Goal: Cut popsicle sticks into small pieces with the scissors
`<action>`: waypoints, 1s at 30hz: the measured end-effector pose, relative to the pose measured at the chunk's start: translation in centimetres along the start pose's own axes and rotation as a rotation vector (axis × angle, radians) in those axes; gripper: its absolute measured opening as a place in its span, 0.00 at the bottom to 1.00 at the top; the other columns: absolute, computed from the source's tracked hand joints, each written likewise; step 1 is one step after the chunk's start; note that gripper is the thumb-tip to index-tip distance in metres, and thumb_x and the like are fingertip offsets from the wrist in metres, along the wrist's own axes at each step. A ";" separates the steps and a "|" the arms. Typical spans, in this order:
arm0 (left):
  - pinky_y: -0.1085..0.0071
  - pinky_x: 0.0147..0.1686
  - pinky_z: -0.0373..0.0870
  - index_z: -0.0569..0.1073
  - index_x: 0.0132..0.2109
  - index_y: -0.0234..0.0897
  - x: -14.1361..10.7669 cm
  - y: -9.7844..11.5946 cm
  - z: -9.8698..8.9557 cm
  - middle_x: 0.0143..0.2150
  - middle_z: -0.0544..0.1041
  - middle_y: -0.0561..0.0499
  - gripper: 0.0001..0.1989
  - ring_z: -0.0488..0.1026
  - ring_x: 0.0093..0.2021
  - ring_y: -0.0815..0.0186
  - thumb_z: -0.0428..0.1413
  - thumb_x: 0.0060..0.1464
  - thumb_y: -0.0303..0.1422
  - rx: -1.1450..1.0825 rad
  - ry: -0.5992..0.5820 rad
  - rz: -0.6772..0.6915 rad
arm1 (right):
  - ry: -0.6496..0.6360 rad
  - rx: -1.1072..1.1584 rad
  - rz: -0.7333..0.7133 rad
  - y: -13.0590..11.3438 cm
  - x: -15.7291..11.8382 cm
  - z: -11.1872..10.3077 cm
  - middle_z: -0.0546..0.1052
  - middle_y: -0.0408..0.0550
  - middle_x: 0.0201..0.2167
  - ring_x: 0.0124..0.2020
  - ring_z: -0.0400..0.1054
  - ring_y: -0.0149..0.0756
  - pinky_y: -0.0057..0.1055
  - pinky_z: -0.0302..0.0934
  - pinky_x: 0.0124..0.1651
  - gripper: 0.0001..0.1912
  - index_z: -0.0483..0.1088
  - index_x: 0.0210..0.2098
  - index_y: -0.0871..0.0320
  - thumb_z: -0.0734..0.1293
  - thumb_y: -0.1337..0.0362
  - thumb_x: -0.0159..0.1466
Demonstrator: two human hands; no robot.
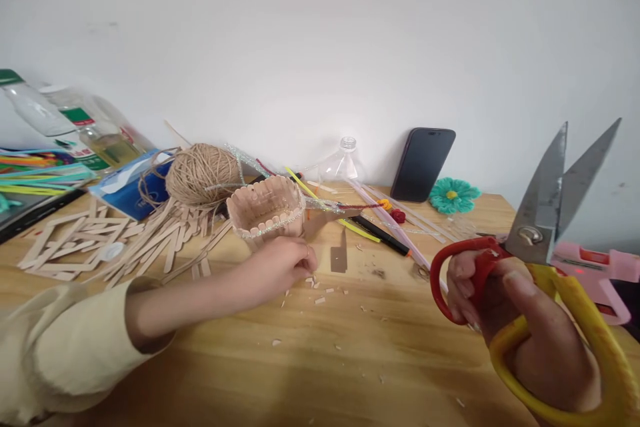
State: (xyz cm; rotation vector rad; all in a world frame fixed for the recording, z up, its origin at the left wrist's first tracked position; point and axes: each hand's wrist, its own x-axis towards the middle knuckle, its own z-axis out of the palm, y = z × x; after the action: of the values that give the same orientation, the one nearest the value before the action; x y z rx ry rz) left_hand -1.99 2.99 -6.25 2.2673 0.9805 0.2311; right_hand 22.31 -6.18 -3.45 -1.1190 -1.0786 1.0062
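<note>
My right hand [530, 327] is raised at the right, its fingers through the red and yellow handles of a pair of scissors [537, 213]. The blades point up and stand apart, with nothing between them. My left hand [285, 263] reaches across the table, its fingers curled together and pointing down beside small wood scraps [320, 299]. Whatever it may pinch is hidden. Just behind that hand stands a small basket of craft sticks [265, 207] with silvery tinsel pipe cleaner round its rim. A red pipe cleaner [357, 206] extends to the basket's right.
Loose craft sticks [160, 240] and a ball of twine [203, 173] lie left. Behind are a cut bottle top [345, 160] and a phone [423, 163] leaning on the wall. A turquoise flower [454, 195], a black marker [383, 235] and a pink glue gun [595, 273] are right.
</note>
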 end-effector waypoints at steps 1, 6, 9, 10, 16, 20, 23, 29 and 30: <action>0.72 0.34 0.64 0.75 0.30 0.35 0.0 -0.1 0.1 0.30 0.77 0.51 0.09 0.71 0.33 0.65 0.52 0.48 0.21 -0.004 0.000 -0.014 | 0.005 -0.004 -0.004 0.0 0.0 0.1 0.63 0.40 0.15 0.16 0.54 0.31 0.29 0.50 0.18 0.16 0.66 0.21 0.54 0.64 0.49 0.57; 0.74 0.30 0.65 0.75 0.30 0.34 0.3 -0.2 0.2 0.28 0.77 0.52 0.05 0.71 0.30 0.67 0.56 0.45 0.22 -0.050 -0.034 -0.067 | 0.045 -0.043 0.032 0.4 -0.1 0.1 0.63 0.40 0.15 0.16 0.54 0.31 0.29 0.52 0.18 0.17 0.66 0.22 0.54 0.64 0.48 0.56; 0.73 0.33 0.65 0.75 0.28 0.35 0.3 -0.2 0.3 0.28 0.77 0.52 0.07 0.71 0.32 0.66 0.56 0.44 0.20 -0.082 -0.040 -0.068 | 0.055 -0.041 0.060 0.6 0.0 -0.1 0.63 0.41 0.15 0.15 0.54 0.32 0.30 0.51 0.17 0.15 0.67 0.22 0.53 0.65 0.48 0.55; 0.72 0.34 0.65 0.75 0.27 0.36 0.3 -0.1 0.3 0.28 0.77 0.52 0.08 0.71 0.32 0.66 0.55 0.44 0.19 -0.097 -0.039 -0.067 | 0.050 -0.035 0.070 0.6 0.0 -0.1 0.63 0.41 0.15 0.15 0.54 0.32 0.30 0.51 0.17 0.15 0.67 0.22 0.53 0.65 0.49 0.54; 0.74 0.33 0.68 0.74 0.33 0.34 -0.7 0.5 -0.3 0.30 0.78 0.51 0.04 0.73 0.32 0.68 0.55 0.49 0.24 -0.281 -0.002 -0.090 | 0.011 -0.022 0.073 0.6 0.2 0.1 0.64 0.41 0.15 0.16 0.55 0.31 0.29 0.53 0.17 0.15 0.69 0.22 0.53 0.65 0.48 0.54; 0.73 0.35 0.69 0.74 0.35 0.32 -1.6 1.8 -1.4 0.33 0.78 0.50 0.04 0.74 0.34 0.67 0.55 0.49 0.25 -0.471 0.090 -0.168 | -0.065 -0.073 -0.011 1.0 -0.2 0.9 0.63 0.40 0.15 0.16 0.55 0.30 0.28 0.52 0.18 0.17 0.67 0.21 0.55 0.64 0.49 0.57; 0.72 0.36 0.69 0.74 0.30 0.33 -1.9 2.9 -2.5 0.28 0.77 0.53 0.02 0.74 0.32 0.67 0.57 0.46 0.24 -0.680 0.177 -0.267 | -0.134 -0.153 -0.005 1.6 -0.7 1.7 0.61 0.39 0.15 0.16 0.52 0.30 0.28 0.50 0.18 0.17 0.65 0.23 0.55 0.62 0.50 0.59; 0.71 0.38 0.68 0.74 0.30 0.32 -1.9 4.1 -3.8 0.29 0.77 0.54 0.06 0.73 0.32 0.70 0.60 0.41 0.21 -0.898 0.325 -0.283 | -0.335 -0.316 0.073 2.3 -1.7 4.2 0.60 0.38 0.16 0.17 0.51 0.29 0.28 0.48 0.22 0.20 0.61 0.23 0.56 0.62 0.46 0.57; 0.71 0.38 0.68 0.74 0.30 0.32 -1.9 4.1 -3.9 0.28 0.77 0.54 0.06 0.73 0.31 0.70 0.60 0.41 0.21 -0.921 0.336 -0.282 | -0.348 -0.320 0.096 2.3 -1.8 4.6 0.59 0.38 0.16 0.17 0.50 0.29 0.27 0.47 0.21 0.21 0.61 0.23 0.56 0.62 0.45 0.58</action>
State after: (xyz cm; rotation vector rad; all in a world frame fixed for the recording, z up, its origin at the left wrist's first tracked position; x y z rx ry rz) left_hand -2.45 1.48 -0.52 1.2595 1.0510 0.7757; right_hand 17.28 -6.78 -5.52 -1.2903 -1.5172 1.1593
